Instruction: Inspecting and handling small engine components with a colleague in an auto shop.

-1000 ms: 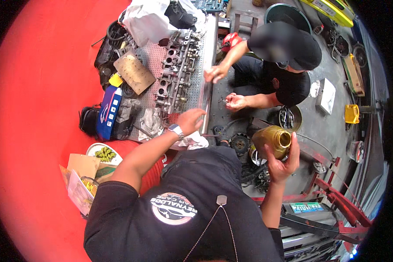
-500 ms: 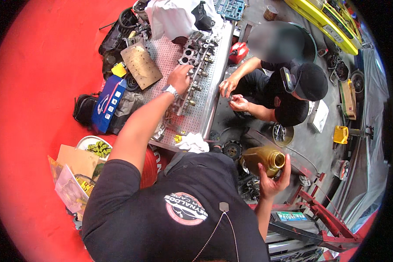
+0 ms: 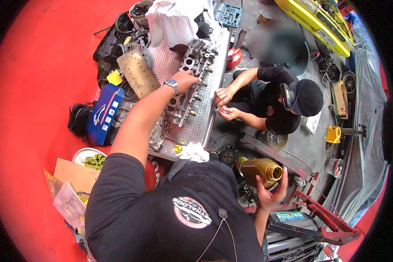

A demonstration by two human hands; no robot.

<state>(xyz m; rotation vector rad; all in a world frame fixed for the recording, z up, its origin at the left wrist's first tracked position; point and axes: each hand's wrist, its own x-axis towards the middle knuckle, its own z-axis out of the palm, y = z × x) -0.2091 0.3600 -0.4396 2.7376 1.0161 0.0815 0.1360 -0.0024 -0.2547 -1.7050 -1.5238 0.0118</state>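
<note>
Contact between the left hand (image 3: 185,82) and a metal cylinder head (image 3: 201,59) is new against the frame a second ago, when that hand was in the air near the bench edge; half a second ago it already lay on the ports, and now its fingertips sit closer to the row of shafts. The right hand, as before, grasps an amber bottle (image 3: 255,171) near its mouth, out to the right of the body and above the floor. The bottle lies nearly level, its long axis running left to right in view, the uncapped mouth turned right and slightly down. The cylinder head rests on a perforated bench (image 3: 205,115), its length slanting from upper right to lower left, roughly along the bench edge. The left forearm and hand cover its middle, so whether those fingers grip anything cannot be told. The small object between the co-worker's hands (image 3: 226,105) is hard to make out.
</note>
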